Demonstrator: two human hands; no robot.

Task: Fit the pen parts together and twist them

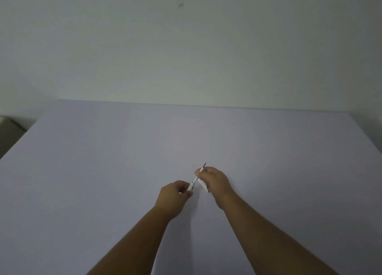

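The scene was dim and evenly lit, with a cool grey-blue cast and no glare. The table (103,171) was brightest near its centre and darkened toward the lower corners, as did the wall (186,47) toward its edges, indicating vignetting. Shadows were faint and diffuse; no distinct light source was visible. The table's far edge bowed slightly, showing wide-angle distortion. The pen (196,178) and both hands appeared soft, with slight blur and visible compression smoothing.

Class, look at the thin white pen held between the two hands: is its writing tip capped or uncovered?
Uncovered: the thin white pen shows a bare dark tip past the right hand; the left hand grips its lower end.
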